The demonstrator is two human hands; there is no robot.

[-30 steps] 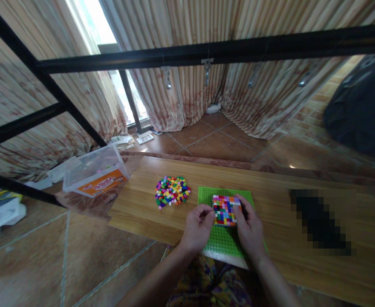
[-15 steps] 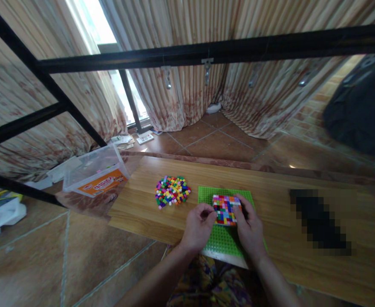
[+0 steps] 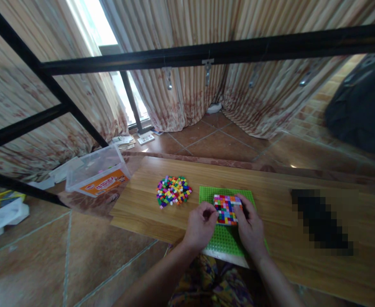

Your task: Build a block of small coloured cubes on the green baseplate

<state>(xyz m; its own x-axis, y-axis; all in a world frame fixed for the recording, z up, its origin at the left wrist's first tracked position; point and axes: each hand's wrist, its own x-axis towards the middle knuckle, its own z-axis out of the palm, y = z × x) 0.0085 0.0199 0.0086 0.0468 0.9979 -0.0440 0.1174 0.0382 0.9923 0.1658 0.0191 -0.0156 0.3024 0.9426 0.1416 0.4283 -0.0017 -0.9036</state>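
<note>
A block of many-coloured toy bricks (image 3: 227,209) is over the green studded baseplate (image 3: 224,241). My right hand (image 3: 251,224) grips the block along its right side, with the thumb on top and the fingers around the far edge. At the block's left edge is my left hand (image 3: 202,226), its thumb and forefinger pinched together. Whatever sits between those fingertips is too small to make out. Left of the baseplate lies a heap of loose coloured bricks (image 3: 174,190).
The wooden table (image 3: 142,204) carries a dark blurred-out object (image 3: 323,221) at the right. A clear plastic bin (image 3: 96,170) with an orange label stands on the floor at left. A black metal bar (image 3: 187,57) with hanging clips crosses above the table's far side.
The view has shifted very slightly. Both hands keep nearly the same pose at the block, the left fingertips still pinched at its left edge.
</note>
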